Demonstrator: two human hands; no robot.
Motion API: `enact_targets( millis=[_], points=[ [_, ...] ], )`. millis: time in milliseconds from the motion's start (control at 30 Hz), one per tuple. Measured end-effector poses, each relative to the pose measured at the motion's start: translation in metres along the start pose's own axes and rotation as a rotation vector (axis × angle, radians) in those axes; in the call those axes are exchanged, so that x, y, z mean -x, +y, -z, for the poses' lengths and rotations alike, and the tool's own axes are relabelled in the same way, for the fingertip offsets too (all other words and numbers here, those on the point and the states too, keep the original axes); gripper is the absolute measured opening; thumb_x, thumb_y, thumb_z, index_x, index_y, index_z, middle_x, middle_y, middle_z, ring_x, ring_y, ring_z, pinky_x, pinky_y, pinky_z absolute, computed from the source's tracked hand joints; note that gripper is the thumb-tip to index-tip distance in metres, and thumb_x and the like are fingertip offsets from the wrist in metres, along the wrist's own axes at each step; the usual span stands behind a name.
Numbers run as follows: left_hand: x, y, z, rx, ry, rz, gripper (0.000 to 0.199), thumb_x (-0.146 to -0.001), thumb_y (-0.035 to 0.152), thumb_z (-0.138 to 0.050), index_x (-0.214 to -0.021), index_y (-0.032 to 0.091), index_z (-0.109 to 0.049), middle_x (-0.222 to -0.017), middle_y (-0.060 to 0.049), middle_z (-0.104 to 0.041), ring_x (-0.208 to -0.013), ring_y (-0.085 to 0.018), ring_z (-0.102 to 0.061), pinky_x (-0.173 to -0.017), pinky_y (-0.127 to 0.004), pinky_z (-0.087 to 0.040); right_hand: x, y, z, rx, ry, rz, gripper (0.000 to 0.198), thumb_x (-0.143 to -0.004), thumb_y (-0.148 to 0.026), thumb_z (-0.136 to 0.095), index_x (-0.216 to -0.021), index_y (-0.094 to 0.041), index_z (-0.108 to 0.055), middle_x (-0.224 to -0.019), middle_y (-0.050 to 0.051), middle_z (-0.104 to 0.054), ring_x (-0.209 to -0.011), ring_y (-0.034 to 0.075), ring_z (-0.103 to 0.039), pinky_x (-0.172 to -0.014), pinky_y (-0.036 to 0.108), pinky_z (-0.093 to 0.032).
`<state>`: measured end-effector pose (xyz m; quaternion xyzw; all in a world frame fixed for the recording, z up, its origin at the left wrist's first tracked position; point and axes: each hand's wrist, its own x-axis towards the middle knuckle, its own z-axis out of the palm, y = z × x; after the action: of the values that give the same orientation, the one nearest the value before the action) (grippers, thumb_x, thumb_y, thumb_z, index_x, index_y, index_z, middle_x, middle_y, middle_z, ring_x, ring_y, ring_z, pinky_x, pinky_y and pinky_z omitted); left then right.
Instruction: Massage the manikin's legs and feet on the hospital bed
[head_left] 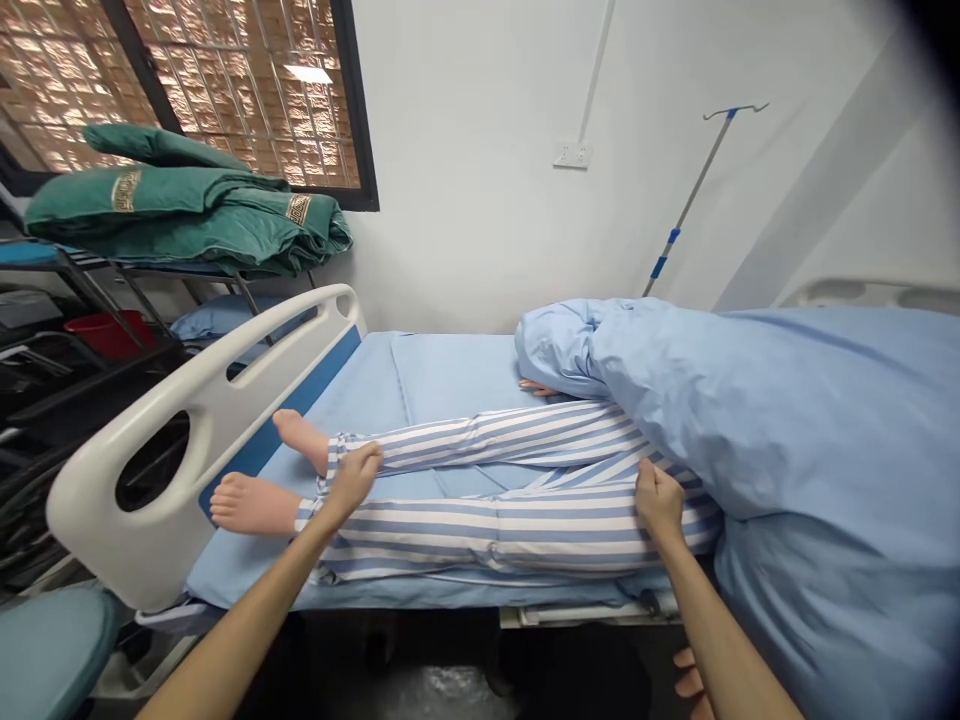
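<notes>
Striped pajama pants (555,525) in blue and white cover the legs of a manikin-like figure lying on the bed. Close to the ankles, my left hand (355,482) is closed on the fabric near the far leg's cuff. My right hand (660,497) grips the same pants at the upper thigh, beside the edge of a light blue quilt (810,420). Two bare feet (255,505) stick out of the cuffs toward the footboard. The quilt hides the figure's upper body; a few fingers (537,388) show from under it.
A white footboard (202,440) closes the bed's left end. Blue sheet (442,365) covers the mattress. Behind stand a wall and an IV pole (690,200). Folded green covers (187,210) lie at the back left. Other fingers (691,680) show below my right forearm.
</notes>
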<state>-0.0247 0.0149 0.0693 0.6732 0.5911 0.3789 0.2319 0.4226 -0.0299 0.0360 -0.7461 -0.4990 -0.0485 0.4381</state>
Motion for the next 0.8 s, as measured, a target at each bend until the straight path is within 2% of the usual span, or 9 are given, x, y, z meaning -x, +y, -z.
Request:
enact_targets(
  millis=[67,133,200,267,367,500,600,700,800],
  points=[
    [0.014,-0.038,0.024,-0.129,0.032,0.055,0.018,-0.065,0.020,-0.028,-0.050,0.019,-0.037,-0.048,0.003,-0.039,-0.052,-0.010,-0.038,-0.054,-0.020,-0.030,0.000,0.000,0.001,0.017,-0.011,0.011,0.039,-0.078,-0.039,-0.028,-0.045,-0.018,-0.029,-0.042,-0.002,-0.031,-0.044,0.010,-0.028,-0.046,0.024,-0.020],
    [0.024,-0.060,0.026,-0.249,-0.021,0.075,0.019,-0.068,0.020,-0.028,-0.053,0.019,-0.040,-0.051,0.003,-0.043,-0.055,-0.011,-0.041,-0.057,-0.020,-0.030,-0.001,-0.001,0.002,0.042,-0.029,0.018,0.039,-0.077,-0.040,-0.028,-0.045,-0.018,-0.032,-0.042,-0.001,-0.034,-0.044,0.011,-0.029,-0.046,0.025,-0.020],
    [0.028,-0.066,0.019,-0.365,-0.037,0.107,0.020,-0.071,0.020,-0.029,-0.058,0.019,-0.044,-0.057,0.001,-0.049,-0.060,-0.012,-0.043,-0.059,-0.021,-0.029,0.000,-0.012,0.001,0.063,-0.038,0.008,0.039,-0.077,-0.040,-0.028,-0.044,-0.019,-0.033,-0.041,0.000,-0.036,-0.044,0.012,-0.029,-0.046,0.025,-0.020],
    [0.028,-0.065,0.014,-0.451,-0.008,0.143,0.021,-0.073,0.020,-0.029,-0.064,0.019,-0.048,-0.063,0.000,-0.054,-0.063,-0.013,-0.045,-0.061,-0.022,-0.028,0.007,-0.039,-0.008,0.036,-0.056,0.022,0.040,-0.076,-0.041,-0.028,-0.043,-0.019,-0.033,-0.041,0.000,-0.037,-0.043,0.012,-0.030,-0.046,0.025,-0.020],
    [0.025,-0.065,0.013,-0.513,0.025,0.153,0.023,-0.074,0.020,-0.029,-0.071,0.020,-0.051,-0.069,-0.002,-0.058,-0.067,-0.014,-0.048,-0.063,-0.023,-0.027,0.043,-0.121,-0.042,-0.156,-0.152,0.130,0.040,-0.077,-0.042,-0.028,-0.046,-0.019,-0.036,-0.043,-0.001,-0.039,-0.045,0.011,-0.032,-0.046,0.023,-0.023],
    [0.027,-0.078,0.012,-0.551,0.061,0.179,0.026,-0.076,0.020,-0.028,-0.077,0.021,-0.054,-0.074,-0.004,-0.060,-0.071,-0.016,-0.051,-0.065,-0.024,-0.029,0.126,-0.259,-0.119,-0.418,-0.405,0.334,0.043,-0.083,-0.035,-0.020,-0.052,-0.017,-0.046,-0.048,0.000,-0.046,-0.046,0.010,-0.037,-0.048,0.021,-0.025],
    [0.030,-0.091,0.010,-0.487,0.056,0.184,0.027,-0.076,0.022,-0.030,-0.086,0.020,-0.055,-0.081,-0.006,-0.061,-0.074,-0.016,-0.051,-0.067,-0.025,-0.031,0.179,-0.322,-0.169,-0.419,-0.559,0.404,0.041,-0.082,-0.033,-0.024,-0.057,-0.017,-0.052,-0.054,0.002,-0.055,-0.050,0.011,-0.044,-0.049,0.021,-0.025],
    [0.031,-0.096,0.012,-0.316,0.099,0.161,0.026,-0.075,0.023,-0.031,-0.085,0.018,-0.055,-0.079,-0.005,-0.060,-0.074,-0.015,-0.051,-0.068,-0.024,-0.033,0.202,-0.335,-0.195,-0.355,-0.563,0.310,0.042,-0.083,-0.030,-0.023,-0.060,-0.017,-0.055,-0.059,0.004,-0.059,-0.053,0.012,-0.048,-0.049,0.022,-0.024],
    [0.023,-0.085,0.019,-0.100,0.197,0.130,0.024,-0.074,0.021,-0.028,-0.066,0.017,-0.051,-0.062,-0.001,-0.055,-0.061,-0.011,-0.048,-0.061,-0.021,-0.035,0.201,-0.326,-0.200,-0.389,-0.560,0.287,0.043,-0.084,-0.030,-0.022,-0.058,-0.017,-0.054,-0.059,0.004,-0.060,-0.054,0.013,-0.049,-0.050,0.022,-0.025]
  ],
)
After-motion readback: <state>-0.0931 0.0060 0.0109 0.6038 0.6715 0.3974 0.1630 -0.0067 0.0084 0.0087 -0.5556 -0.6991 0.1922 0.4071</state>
